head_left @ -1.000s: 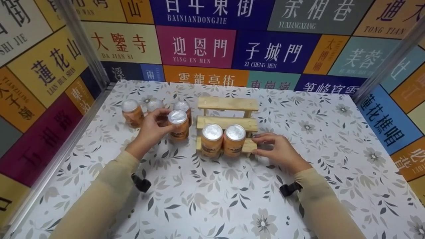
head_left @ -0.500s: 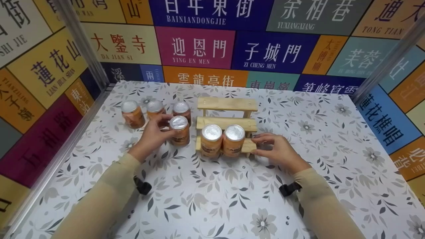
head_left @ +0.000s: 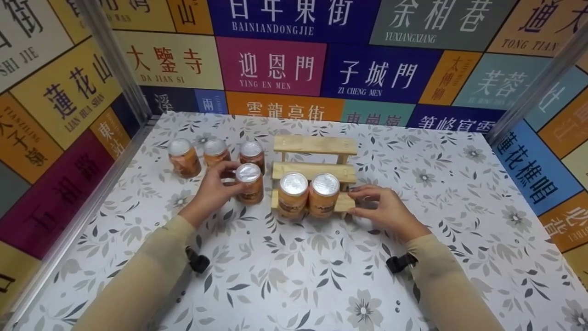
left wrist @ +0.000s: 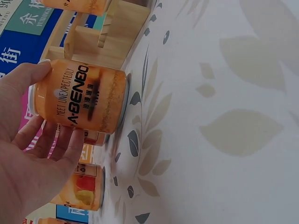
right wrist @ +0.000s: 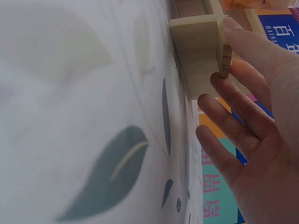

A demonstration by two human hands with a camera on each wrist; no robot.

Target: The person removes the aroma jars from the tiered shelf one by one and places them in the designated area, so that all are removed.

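Observation:
My left hand [head_left: 213, 186] grips an orange drink can [head_left: 250, 186] between thumb and fingers, left of a small wooden step stand [head_left: 314, 170]. In the left wrist view, black lettering shows on this upright can [left wrist: 84, 95]; its base is at or very near the tabletop. Two similar cans, a left one [head_left: 293, 195] and a right one [head_left: 324, 195], stand side by side on the stand's lowest step. My right hand [head_left: 386, 209] pinches the right end of that step; in the right wrist view, thumb and fingers straddle the board [right wrist: 224, 51].
Three more cans stand behind my left hand: one at far left [head_left: 183, 161], one in the middle [head_left: 215, 156], partly hidden, and one close behind the held can [head_left: 252, 154]. A flower-patterned tabletop [head_left: 294, 276] lies below. Panels with printed signs [head_left: 271, 66] enclose the back and sides.
My left hand has brought its can toward me and lower, away from the can behind it. My right hand and the cans on the step have stayed in place.

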